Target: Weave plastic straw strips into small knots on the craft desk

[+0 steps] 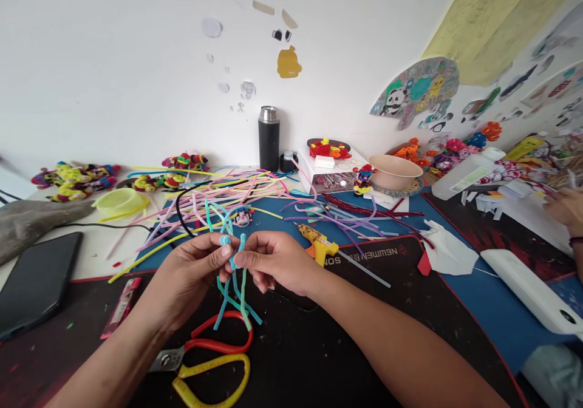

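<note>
A bundle of blue and mint-green pipe cleaners (235,283) is pinched between both hands over the dark mat. My left hand (194,274) grips it from the left, thumb and fingers closed near small folded loops. From the right, my right hand (273,262) pinches the same bundle close to a short upright end. Loose ends stick out above the fingers and hang below them. Under the hands lie scissors (214,342) with one red and one yellow handle. A yellow glue gun (319,244) rests just beyond my right wrist.
Loose pipe cleaners (218,198) spread behind the hands. A black thermos (269,141) stands by the wall, with a beige bowl (395,173) to its right. At left lies a dark tablet (40,280). Another person's hand (565,210) is at the right edge, near a white device (531,289).
</note>
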The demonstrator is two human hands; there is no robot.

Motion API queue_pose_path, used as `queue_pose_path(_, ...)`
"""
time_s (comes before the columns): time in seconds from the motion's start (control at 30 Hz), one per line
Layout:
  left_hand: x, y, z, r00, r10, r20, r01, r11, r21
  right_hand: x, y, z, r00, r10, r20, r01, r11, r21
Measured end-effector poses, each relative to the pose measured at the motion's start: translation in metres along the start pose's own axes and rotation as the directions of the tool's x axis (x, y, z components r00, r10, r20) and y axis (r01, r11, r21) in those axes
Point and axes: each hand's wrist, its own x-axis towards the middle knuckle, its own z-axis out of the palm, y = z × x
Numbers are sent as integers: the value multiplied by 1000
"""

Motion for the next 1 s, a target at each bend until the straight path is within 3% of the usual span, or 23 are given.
queue_pose_path(0.43,-1,-3,-5,988,-78,132,80,997,-10,-4,-8,4,989,104,105,-114,989,95)
queue_pose_path(0.63,-1,0,-4,992,-35,122,35,999,2,-1,-2,5,995,66,71,-70,996,46)
queue_pose_path(0.83,5,0,-4,999,36,-28,-36,999,-16,0,6,2,993,-76,-94,52,971,-235)
queue_pose_path(1.0,6,-5,-6,998,59,-27,-59,998,-13,-4,10,5,951,-281,-126,160,800,-579)
